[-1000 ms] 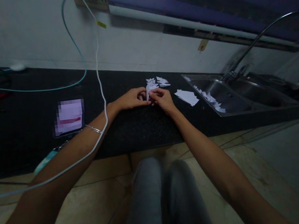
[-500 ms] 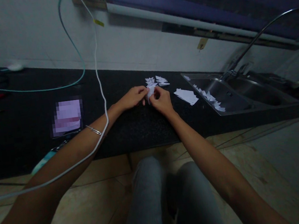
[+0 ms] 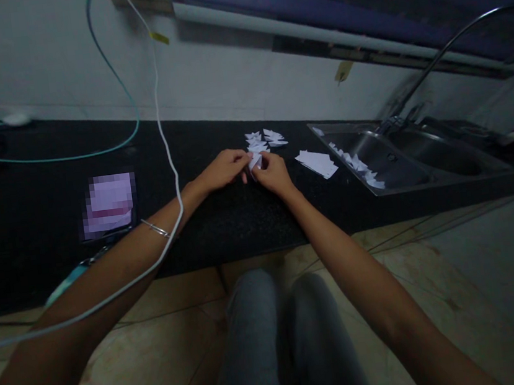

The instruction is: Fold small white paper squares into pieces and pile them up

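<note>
Between my hands is a small piece of folded white paper (image 3: 254, 162), gripped from both sides just above the black countertop. My left hand (image 3: 228, 168) pinches its left edge with thumb and fingers. On the other side, my right hand (image 3: 274, 173) has its fingertips closed on the paper and hides part of it. Several folded paper pieces (image 3: 273, 137) with pointed ends lie right behind my hands. A stack of flat white paper sheets (image 3: 317, 164) rests to the right of my right hand.
More folded paper pieces (image 3: 359, 168) line the left rim of the metal sink (image 3: 404, 168), which has a curved faucet (image 3: 446, 57). A white cable (image 3: 164, 135) hangs across my left forearm. A blurred-out rectangular device (image 3: 110, 201) and a teal cable (image 3: 70, 157) lie at left.
The view has shifted slightly, so most things sit a little further left. The folded paper between my fingers now shows a more pointed shape; both hands keep their hold.
</note>
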The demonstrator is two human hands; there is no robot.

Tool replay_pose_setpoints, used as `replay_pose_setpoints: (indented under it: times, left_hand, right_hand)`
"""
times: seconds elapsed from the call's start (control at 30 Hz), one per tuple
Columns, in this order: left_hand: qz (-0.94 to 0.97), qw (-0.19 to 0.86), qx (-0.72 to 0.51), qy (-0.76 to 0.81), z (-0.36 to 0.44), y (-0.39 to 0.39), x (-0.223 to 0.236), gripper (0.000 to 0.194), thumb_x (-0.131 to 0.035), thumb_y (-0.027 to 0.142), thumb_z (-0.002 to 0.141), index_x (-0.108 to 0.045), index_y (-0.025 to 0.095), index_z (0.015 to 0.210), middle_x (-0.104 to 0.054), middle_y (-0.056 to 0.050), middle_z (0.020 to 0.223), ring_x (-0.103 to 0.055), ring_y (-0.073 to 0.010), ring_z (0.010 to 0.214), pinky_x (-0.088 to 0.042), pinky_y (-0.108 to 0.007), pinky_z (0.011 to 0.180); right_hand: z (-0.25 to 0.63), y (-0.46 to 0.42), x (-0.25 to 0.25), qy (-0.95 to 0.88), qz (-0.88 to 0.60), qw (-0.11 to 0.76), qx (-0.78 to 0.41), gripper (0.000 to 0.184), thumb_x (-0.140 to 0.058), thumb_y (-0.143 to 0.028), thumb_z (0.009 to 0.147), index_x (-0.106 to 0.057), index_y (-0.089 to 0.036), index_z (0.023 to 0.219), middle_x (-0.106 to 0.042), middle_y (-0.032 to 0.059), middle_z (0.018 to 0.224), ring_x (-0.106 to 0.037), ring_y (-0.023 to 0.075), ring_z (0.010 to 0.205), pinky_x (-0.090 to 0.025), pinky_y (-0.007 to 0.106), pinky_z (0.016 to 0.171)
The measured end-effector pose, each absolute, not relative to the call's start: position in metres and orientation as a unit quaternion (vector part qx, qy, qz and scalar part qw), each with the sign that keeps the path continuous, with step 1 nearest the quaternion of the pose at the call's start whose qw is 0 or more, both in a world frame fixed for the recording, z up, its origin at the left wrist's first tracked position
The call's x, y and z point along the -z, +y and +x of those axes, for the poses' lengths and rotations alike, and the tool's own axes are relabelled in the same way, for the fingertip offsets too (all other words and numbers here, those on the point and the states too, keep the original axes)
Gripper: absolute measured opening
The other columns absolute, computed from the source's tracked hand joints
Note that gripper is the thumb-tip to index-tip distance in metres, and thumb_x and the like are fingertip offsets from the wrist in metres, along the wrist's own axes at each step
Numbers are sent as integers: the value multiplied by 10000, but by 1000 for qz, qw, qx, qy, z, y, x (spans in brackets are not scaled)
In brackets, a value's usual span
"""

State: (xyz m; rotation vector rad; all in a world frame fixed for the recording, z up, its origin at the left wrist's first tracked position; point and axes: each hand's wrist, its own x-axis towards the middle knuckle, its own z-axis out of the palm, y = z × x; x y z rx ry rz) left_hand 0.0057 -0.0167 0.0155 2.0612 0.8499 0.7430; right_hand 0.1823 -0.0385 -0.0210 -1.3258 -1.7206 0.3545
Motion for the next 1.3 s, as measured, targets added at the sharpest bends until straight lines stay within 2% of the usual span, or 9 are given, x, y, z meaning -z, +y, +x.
replay_pose_setpoints:
  times: [0.17,0.27,0.4,0.53,0.73,1.03,1.17,1.3]
  left_hand:
    - [794,373,-330,350,11,-16,-15,440,-486,501,1020,-636,166,779,-650,-24,608,-517,-97,482,-355,-231,494]
    - [759,414,-342,368,16,-14,-15,410,-550,497,995,-642,156,787,-655,-36,619,-571,-103,506,-377,-235,513]
    - [717,502,-300,380,16,-9,-13,470,-541,580,971,-718,153,887,-731,-93,749,-652,-134,561,-351,-233,472]
    - [717,554,-241,346,10,-4,-11,562,-500,656,944,-763,162,909,-779,-132,871,-688,-147,621,-362,-229,460]
    - [725,566,-224,322,7,-4,-10,484,-533,572,931,-766,150,965,-791,-146,946,-690,-135,643,-373,-216,475]
    - [649,634,-222,357,4,-15,-21,362,-639,433,873,-734,159,1088,-758,-87,974,-660,-102,670,-399,-189,536]
    - [641,634,-224,370,2,-10,-20,337,-674,446,874,-752,159,1032,-749,-90,963,-652,-105,672,-415,-199,551]
    - [653,626,-226,361,3,-2,-13,366,-708,510,863,-766,161,955,-742,-92,905,-653,-108,679,-414,-198,551]
  right_hand:
    - [179,-47,16,-731,-530,420,-96,231,-551,-301,914,-660,-200,737,-660,27,714,-550,170,651,-400,311,649]
    - [178,-50,14,-741,-536,403,-50,232,-531,-298,938,-680,-209,783,-667,47,737,-551,184,655,-393,323,663]
    - [177,-53,13,-735,-541,409,-12,212,-536,-318,955,-707,-220,875,-683,61,780,-568,200,695,-398,324,678]
    - [178,-56,13,-728,-552,407,5,224,-549,-329,954,-736,-233,874,-693,56,772,-587,206,702,-403,323,677]
    - [178,-60,10,-725,-580,373,15,282,-560,-302,937,-770,-220,768,-677,65,684,-608,217,661,-399,331,658]
    - [176,-60,5,-752,-560,347,9,286,-538,-236,953,-819,-189,985,-778,75,823,-669,204,715,-442,309,696]
    - [177,-58,7,-750,-537,386,-12,316,-548,-213,950,-800,-218,1140,-807,77,938,-711,222,797,-486,330,750]
    - [179,-55,10,-735,-535,416,-28,308,-550,-248,959,-807,-221,1128,-810,89,965,-735,251,854,-518,373,797]
